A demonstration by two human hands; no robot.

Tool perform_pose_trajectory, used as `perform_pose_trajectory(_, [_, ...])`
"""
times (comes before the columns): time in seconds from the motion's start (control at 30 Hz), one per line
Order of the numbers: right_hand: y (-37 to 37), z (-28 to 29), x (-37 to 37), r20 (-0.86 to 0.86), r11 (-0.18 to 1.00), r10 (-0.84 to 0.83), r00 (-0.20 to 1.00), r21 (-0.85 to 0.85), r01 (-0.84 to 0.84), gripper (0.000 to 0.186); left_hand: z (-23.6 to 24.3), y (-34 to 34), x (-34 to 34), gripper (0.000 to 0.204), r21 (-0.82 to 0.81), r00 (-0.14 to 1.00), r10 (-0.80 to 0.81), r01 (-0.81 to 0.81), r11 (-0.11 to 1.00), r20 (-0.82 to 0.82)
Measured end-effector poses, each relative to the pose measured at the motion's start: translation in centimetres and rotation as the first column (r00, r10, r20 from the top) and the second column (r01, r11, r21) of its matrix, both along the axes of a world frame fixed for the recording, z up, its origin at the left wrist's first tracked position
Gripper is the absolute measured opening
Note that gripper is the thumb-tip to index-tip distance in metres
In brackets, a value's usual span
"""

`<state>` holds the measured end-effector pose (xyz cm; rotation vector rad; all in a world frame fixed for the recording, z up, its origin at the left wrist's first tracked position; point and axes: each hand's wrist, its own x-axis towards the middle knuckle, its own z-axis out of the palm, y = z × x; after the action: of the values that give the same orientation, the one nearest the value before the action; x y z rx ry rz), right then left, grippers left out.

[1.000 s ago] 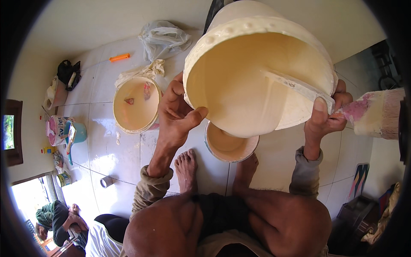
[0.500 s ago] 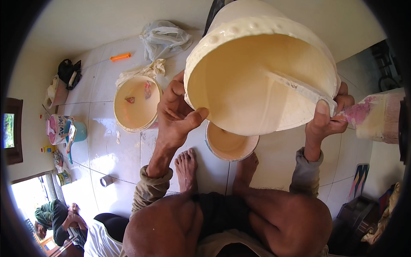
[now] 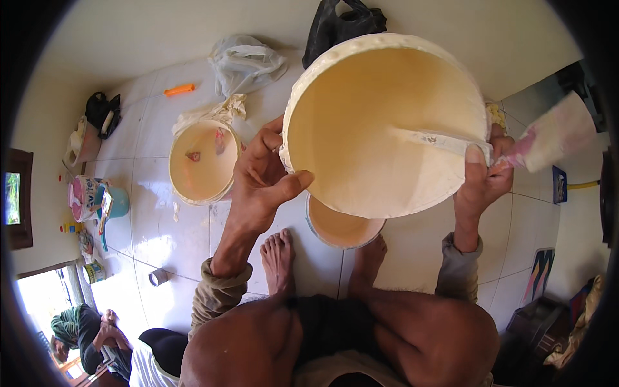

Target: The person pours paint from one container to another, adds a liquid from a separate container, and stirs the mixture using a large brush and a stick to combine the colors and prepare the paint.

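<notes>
My left hand [image 3: 261,193] grips the left rim of a large cream, paint-coated bucket [image 3: 354,90], tipped toward me with its inside showing. A flat paint-covered stick [image 3: 429,138] lies across its inner right side. My right hand [image 3: 483,174] is closed on the right rim, the stick's end and the handle of a wide, pink-smeared brush [image 3: 558,132], whose head points up and right. Below the big bucket, by my bare feet [image 3: 277,258], stands a smaller round container [image 3: 342,232] of pale tan paint, partly hidden.
A cream bucket [image 3: 196,177] stands left, with crumpled plastic bags [image 3: 245,64], an orange tool [image 3: 179,89] and paint pails [image 3: 87,197] beyond. A short pipe piece [image 3: 158,277] lies on the tiles. Another person [image 3: 87,338] is at lower left. A blue-headed tool [image 3: 560,184] is at right.
The big bucket has turned, its rim now lower at the top and more interior visible, uncovering a black bag behind it. The brush head has swung upward with my right hand.
</notes>
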<state>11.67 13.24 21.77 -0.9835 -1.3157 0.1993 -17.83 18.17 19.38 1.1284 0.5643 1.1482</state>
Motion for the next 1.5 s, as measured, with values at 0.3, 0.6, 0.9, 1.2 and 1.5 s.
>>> perform_pose_trajectory(0.3, [1.1, -0.7, -1.1, -0.132, 0.961, -0.067, 0.989, -0.275, 0.029, 0.022, -0.7, -0.4, 0.3, 0.034, -0.219, 0.998, 0.02, -0.033, 0.975, -0.062])
perform_pose_trajectory(0.6, [3.9, 0.3, 0.4, -0.057, 0.913, -0.002, 0.998, -0.407, -0.022, 0.027, -0.3, 0.9, 0.0, 0.023, -0.373, 0.998, -0.023, 0.002, 0.928, -0.052])
perform_pose_trajectory(0.9, [4.2, 0.5, 1.6, -0.08, 0.89, 0.074, 0.994, -0.444, -0.102, 0.048, 0.3, 1.7, -0.2, 0.019, -0.436, 0.997, 0.026, -0.058, 0.898, -0.079])
perform_pose_trajectory(1.2, [-9.3, 1.7, 1.5, -0.001, 0.722, 0.053, 0.999, -0.69, -0.039, 0.026, 0.3, 3.2, 0.1, 0.015, -0.493, 0.991, 0.072, -0.118, 0.862, -0.112])
perform_pose_trajectory(1.5, [-5.9, 1.0, -5.5, 0.804, 0.838, 0.293, 0.517, -0.476, 0.267, 0.02, -1.4, 4.2, -1.1, 0.016, -0.515, 0.973, 0.029, -0.147, 0.844, -0.23])
